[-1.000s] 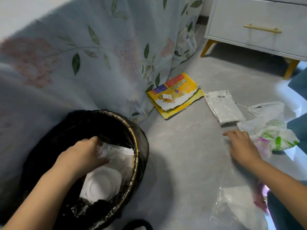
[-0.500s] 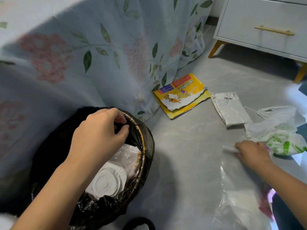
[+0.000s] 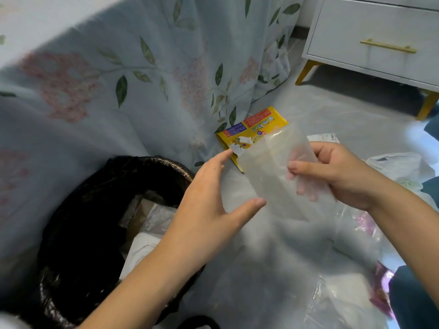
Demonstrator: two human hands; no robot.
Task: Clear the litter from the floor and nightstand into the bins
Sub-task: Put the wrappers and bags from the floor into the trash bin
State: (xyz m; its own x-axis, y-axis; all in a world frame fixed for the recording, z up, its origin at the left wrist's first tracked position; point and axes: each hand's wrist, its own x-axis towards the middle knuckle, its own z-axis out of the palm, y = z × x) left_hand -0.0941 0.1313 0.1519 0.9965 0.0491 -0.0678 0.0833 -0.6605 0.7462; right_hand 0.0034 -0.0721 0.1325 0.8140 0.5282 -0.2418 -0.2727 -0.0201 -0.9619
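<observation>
While the bed's floral bedspread [image 3: 118, 79] fills the whole ten-o'clock side of the view and the white nightstand [image 3: 380, 39] stands at one o'clock, the work itself sits low and central on the grey floor [image 3: 332, 110]. At seven o'clock the black-lined bin [image 3: 78, 222] stands open, with pale wrappers already lying inside it. Loose clear plastic [image 3: 344, 300] sprawls over the floor at five o'clock, and a white carrier bag [image 3: 401, 165] lies at three o'clock, well apart from the bin.

Held up in the middle is the clear plastic bag [image 3: 273, 172], the piece in hand. It looks very light, limp and thin, probably slick, and it will likely fold, balloon or cling rather than drop cleanly. The right hand [image 3: 344, 176] pinches its right edge, thumb in front and fingers showing through the film behind. The left hand [image 3: 209, 205] is spread, thumb and fingers parted at the bag's left edge, at most touching it, not yet gripping.

My judgement: take hold at the two side edges near the top, gather the film into a wad so it cannot drift, then carry it across to the bin at seven o'clock.

Smaller litter waits behind: a torn yellow packet [image 3: 251, 129] at twelve o'clock against the bedspread hem, and a white pouch [image 3: 325, 137] partly hidden behind the right hand.
</observation>
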